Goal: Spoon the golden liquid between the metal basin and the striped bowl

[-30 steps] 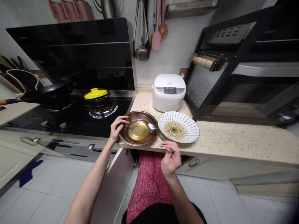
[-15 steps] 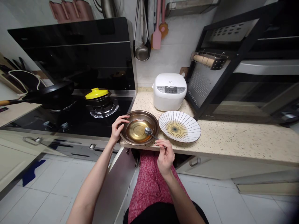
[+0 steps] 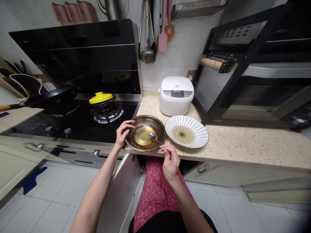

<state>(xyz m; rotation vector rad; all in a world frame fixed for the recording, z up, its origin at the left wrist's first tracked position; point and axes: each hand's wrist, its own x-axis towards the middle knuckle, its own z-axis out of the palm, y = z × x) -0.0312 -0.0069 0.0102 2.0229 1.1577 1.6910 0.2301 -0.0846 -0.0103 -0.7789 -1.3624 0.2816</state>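
Spoon (image 3: 153, 136) gripped in the right hand (image 3: 170, 160) hangs over the basin (image 3: 159, 126), left hand (image 3: 123, 132) spread loosely at its rim, amber liquid (image 3: 141, 136) between them, spooning apparently unfinished!

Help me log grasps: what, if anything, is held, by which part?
Right grip: spoon, by its handle. Left grip touches the metal bowl's rim; holding unclear.
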